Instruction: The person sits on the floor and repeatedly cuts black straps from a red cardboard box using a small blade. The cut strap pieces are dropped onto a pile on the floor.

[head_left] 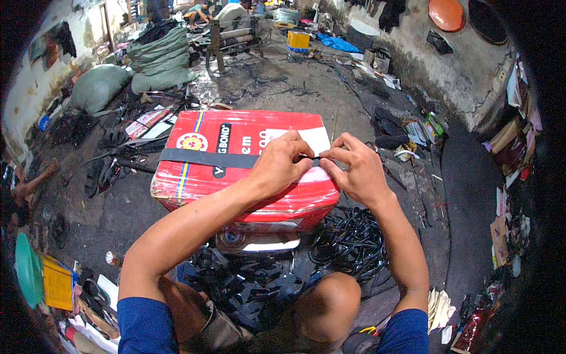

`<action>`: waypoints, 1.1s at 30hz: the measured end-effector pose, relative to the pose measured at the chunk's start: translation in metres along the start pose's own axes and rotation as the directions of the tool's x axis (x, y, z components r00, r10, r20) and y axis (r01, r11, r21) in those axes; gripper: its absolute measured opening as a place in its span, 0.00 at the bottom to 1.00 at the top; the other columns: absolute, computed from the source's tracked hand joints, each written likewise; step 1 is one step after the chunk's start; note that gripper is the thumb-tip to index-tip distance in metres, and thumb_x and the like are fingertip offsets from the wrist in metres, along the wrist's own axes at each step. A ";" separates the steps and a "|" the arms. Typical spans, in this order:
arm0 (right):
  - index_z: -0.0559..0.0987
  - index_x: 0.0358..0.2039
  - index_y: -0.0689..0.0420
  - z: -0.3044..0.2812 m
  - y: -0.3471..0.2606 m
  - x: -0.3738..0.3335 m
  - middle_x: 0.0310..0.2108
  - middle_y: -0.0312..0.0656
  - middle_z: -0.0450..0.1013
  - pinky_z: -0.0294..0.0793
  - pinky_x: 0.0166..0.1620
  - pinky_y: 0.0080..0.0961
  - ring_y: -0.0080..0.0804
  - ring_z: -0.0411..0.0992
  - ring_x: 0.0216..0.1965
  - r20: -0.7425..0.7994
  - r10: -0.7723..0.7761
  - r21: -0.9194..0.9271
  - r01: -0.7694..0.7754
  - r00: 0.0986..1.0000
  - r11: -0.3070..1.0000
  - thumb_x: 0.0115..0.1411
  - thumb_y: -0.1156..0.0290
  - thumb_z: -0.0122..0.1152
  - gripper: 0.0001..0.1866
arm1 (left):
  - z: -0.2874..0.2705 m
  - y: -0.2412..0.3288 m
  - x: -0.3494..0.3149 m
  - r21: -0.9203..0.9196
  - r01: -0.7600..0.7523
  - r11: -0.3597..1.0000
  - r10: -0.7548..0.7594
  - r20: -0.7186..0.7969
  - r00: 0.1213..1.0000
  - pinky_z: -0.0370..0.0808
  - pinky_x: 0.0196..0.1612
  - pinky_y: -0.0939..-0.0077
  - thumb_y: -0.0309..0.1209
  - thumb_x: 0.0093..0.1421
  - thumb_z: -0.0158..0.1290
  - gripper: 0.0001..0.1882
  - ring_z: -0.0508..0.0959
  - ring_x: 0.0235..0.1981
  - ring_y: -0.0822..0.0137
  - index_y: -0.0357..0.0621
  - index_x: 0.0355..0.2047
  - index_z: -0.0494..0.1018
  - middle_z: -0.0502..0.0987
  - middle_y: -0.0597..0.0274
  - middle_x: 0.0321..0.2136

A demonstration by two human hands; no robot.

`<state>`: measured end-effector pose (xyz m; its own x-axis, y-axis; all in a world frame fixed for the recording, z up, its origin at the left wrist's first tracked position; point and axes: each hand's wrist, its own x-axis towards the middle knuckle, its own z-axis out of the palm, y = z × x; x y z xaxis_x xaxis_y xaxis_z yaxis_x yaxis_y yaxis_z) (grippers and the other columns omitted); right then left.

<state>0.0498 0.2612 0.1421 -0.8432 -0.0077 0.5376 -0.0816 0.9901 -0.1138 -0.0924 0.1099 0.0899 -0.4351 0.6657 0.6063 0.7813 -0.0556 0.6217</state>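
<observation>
At the centre of the frame, a red cardboard box point(283, 203) wrapped in shiny clear film carries a dark strip point(206, 157) laid flat across its top. The strip runs from the box's left edge rightward, passes beneath the left hand point(282, 165) and reaches the fingertips of both hands, right of the frame's centre. The left hand pinches the strip near its right end between thumb and curled forefinger. The right hand point(358, 168), just beside it, has its thumb and forefinger drawn together on the end part; exactly how the strip lies between the 2 sets of fingertips is hidden by the fingers. Most of the strip's visible length lies left of the left hand. A white paper patch point(315, 140) on the box top shows behind the 2 hands.

At lower centre right, below the right hand, sits a tangled heap of glossy black loops point(351, 242); black scraps point(236, 283) fill the floor at lower centre, near the person's 2 legs. A green basin point(28, 268) stands beside a yellow crate point(59, 283) at lower left. Stuffed green sacks point(158, 59) rest at upper left, and an orange round basin point(446, 14) is on the wall at upper right.
</observation>
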 end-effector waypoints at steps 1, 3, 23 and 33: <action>0.85 0.33 0.55 0.000 0.002 0.000 0.35 0.41 0.74 0.78 0.43 0.37 0.41 0.77 0.38 0.016 0.012 0.032 -0.013 1.000 0.999 0.57 0.66 0.69 0.07 | 0.000 -0.001 0.000 0.001 -0.009 1.000 0.009 0.005 1.000 0.78 0.37 0.64 0.29 0.52 0.65 0.10 0.81 0.32 0.57 0.37 0.34 0.82 0.78 0.53 0.30; 0.86 0.33 0.55 -0.001 0.005 0.001 0.35 0.41 0.74 0.78 0.43 0.37 0.42 0.77 0.38 0.042 0.016 0.079 -0.019 0.999 0.997 0.56 0.66 0.69 0.07 | -0.002 -0.001 0.001 -0.038 0.020 0.999 -0.019 0.041 0.999 0.77 0.38 0.66 0.29 0.53 0.65 0.10 0.81 0.33 0.60 0.36 0.34 0.82 0.78 0.53 0.30; 0.84 0.30 0.60 0.036 0.019 -0.006 0.29 0.38 0.73 0.72 0.31 0.22 0.24 0.72 0.28 -0.050 0.344 0.483 -0.279 0.938 0.830 0.52 0.73 0.71 0.06 | 0.002 -0.013 0.005 -0.256 0.226 0.940 -0.209 0.089 0.974 0.78 0.34 0.69 0.26 0.50 0.66 0.07 0.81 0.27 0.65 0.37 0.28 0.83 0.82 0.53 0.26; 0.72 0.40 0.55 0.058 0.020 -0.005 0.24 0.27 0.68 0.66 0.27 0.15 0.15 0.67 0.24 0.218 0.633 0.850 -0.464 0.742 0.250 0.54 0.80 0.67 0.16 | -0.003 -0.010 0.020 -0.055 0.164 0.985 -0.154 0.151 0.977 0.78 0.33 0.69 0.27 0.50 0.63 0.05 0.82 0.26 0.64 0.38 0.26 0.83 0.82 0.54 0.23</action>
<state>0.0212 0.2733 0.0883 -0.7936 0.5910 0.1444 -0.0809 0.1327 -0.9878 -0.1107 0.1215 0.0972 -0.4776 0.7707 0.4217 0.6736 0.0132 0.7389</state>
